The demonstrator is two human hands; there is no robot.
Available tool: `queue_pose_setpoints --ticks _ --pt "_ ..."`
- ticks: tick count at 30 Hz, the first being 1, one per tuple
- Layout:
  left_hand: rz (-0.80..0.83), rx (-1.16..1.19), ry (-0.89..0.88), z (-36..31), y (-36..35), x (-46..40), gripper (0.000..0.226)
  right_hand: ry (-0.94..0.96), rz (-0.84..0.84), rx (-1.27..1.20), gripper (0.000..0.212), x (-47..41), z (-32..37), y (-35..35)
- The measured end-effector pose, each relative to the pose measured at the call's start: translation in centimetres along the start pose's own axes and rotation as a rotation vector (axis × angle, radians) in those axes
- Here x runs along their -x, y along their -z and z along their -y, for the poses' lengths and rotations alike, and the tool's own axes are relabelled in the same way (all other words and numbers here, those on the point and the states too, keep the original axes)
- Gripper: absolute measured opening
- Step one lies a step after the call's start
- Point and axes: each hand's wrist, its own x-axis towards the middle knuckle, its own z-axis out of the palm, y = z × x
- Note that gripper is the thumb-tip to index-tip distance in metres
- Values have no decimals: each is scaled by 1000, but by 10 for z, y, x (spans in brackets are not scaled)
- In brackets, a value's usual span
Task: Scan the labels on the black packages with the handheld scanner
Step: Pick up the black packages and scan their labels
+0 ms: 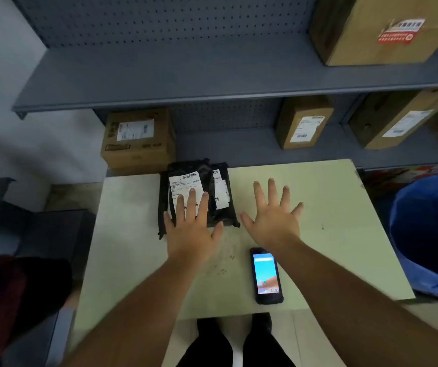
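Grey pegboard shelving [159,75] is seen behind a pale table [331,207], with cardboard boxes [138,139] stored on its lower shelves and a larger one above. A blue bin [429,234] is placed just off the right edge of the table. Only the head view is given. Near the far edge of the table, two black packages [220,215] are stacked, overlapping, with white labels [183,181] turned upward. The left hand [191,229] is laid flat and open on the upper package, its fingers [192,202] covering the lower part of the label. The right hand [273,215] is spread open over the bare table just beside the packages, and nothing is held in it; whether it touches the surface cannot be told. The handheld scanner [265,275] is left lying at the near side of the table, screen lit, beneath the right wrist. No scanning appears to be begun; the packages seem only to be steadied. Next, the scanner would have to be picked up, presumably by the right hand, and the covered label exposed
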Motion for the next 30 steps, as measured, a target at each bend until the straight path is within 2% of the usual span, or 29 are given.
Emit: queue_pose_setpoints --ticks 7,20,30 --pt "54 1 16 13 -39 11 81 -26 85 7 87 14 -15 -41" --pt "190 22 -6 14 -88 33 81 -143 280 -167 91 35 -13 -105" --pt "311 -40 -25 21 -120 46 82 -334 309 -238 98 50 -25 -154"
